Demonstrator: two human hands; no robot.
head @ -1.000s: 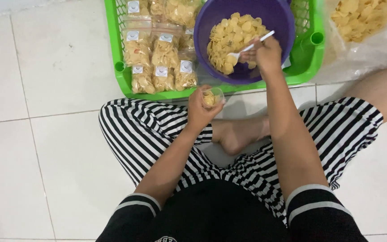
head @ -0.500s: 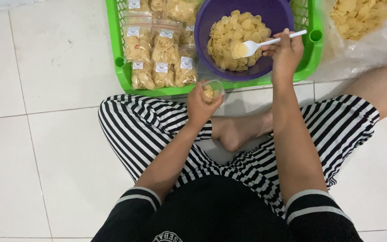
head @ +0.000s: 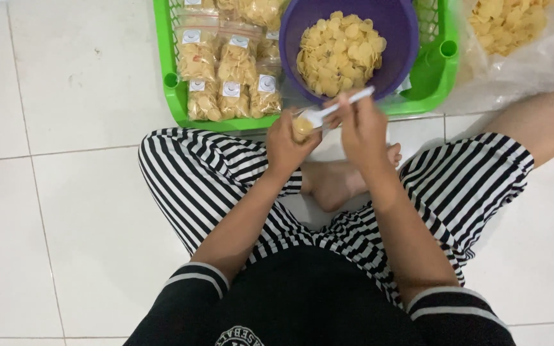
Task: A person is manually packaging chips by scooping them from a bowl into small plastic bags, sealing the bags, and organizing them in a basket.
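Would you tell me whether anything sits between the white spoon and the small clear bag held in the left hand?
Nothing visible does. The right hand holds the white spoon with its bowl right at the mouth of the small clear bag, which the left hand grips in front of the purple bowl.

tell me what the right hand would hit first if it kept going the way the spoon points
Most likely the small clear bag held in the left hand: the right hand aims its white spoon down-left, bowl at the bag's mouth. Depth is unclear.
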